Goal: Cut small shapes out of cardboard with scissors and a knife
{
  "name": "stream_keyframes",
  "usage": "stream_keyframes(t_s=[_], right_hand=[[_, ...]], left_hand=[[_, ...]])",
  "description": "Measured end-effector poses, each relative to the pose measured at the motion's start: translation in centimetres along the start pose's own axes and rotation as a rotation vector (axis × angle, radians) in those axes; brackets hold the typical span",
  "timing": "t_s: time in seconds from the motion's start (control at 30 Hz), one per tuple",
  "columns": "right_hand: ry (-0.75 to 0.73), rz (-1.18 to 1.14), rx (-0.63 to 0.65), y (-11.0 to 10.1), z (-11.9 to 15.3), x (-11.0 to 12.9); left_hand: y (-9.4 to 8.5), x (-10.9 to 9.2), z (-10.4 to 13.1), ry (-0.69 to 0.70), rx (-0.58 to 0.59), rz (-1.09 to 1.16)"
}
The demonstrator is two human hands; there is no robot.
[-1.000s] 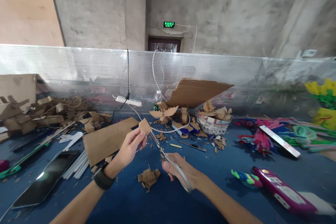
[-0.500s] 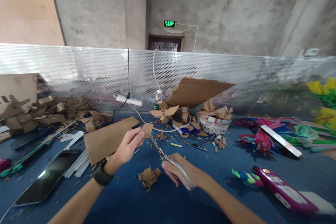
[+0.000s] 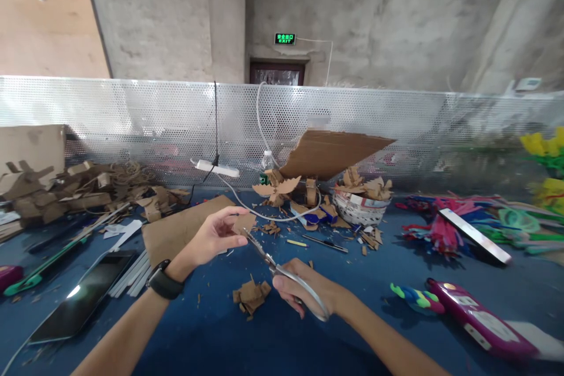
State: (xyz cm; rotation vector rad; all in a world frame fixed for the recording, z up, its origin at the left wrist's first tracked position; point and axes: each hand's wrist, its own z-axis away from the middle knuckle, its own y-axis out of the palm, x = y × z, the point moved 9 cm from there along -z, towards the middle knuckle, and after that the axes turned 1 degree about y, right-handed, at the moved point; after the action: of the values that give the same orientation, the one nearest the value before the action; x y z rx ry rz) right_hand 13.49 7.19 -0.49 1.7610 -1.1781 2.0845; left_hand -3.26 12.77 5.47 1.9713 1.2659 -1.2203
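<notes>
My left hand (image 3: 221, 235), with a dark watch on the wrist, is at the centre, its thumb and fingers around the left side of a small cardboard piece (image 3: 245, 223). In my right hand (image 3: 304, 285) is a pair of metal scissors (image 3: 268, 258), fingers wrapped round the handles. The scissor tips point up and left and meet the lower edge of the small piece. Behind my left hand lies a larger cardboard sheet (image 3: 176, 226). Below the hands, a small crumpled cardboard piece (image 3: 251, 296) rests on the blue table (image 3: 202, 335).
At the left are a cardboard pile (image 3: 92, 188), a black phone (image 3: 83, 299) and white sticks (image 3: 132, 273). Behind stand a basket of scraps (image 3: 361, 208) and a raised cardboard sheet (image 3: 335, 153). To the right lie colourful strips (image 3: 440, 235), a white phone (image 3: 476, 237) and a purple device (image 3: 480, 317).
My left hand has shifted slightly, with its fingers spread wider around the small cardboard piece. The scissors and my right hand have hardly moved.
</notes>
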Motion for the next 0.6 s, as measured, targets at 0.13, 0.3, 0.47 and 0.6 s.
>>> stream_keyframes(t_s=[0.13,0.3,0.47,0.6], right_hand=[[-0.017,-0.014,0.025,0.1,0.2,-0.5],[-0.017,-0.049,0.047,0.4,0.1,-0.3],[0.004,-0.084,0.063,0.6,0.1,0.0],[-0.015,-0.131,0.081,0.7,0.1,0.2]], left_hand=[[0.2,-0.4,0.0,0.004,0.033,0.017],[1.0,-1.2,-0.2,0.05,0.102,0.112],[1.0,-1.2,-0.1,0.074,0.125,0.133],[1.1,-1.5,0.0,0.079,0.125,0.186]])
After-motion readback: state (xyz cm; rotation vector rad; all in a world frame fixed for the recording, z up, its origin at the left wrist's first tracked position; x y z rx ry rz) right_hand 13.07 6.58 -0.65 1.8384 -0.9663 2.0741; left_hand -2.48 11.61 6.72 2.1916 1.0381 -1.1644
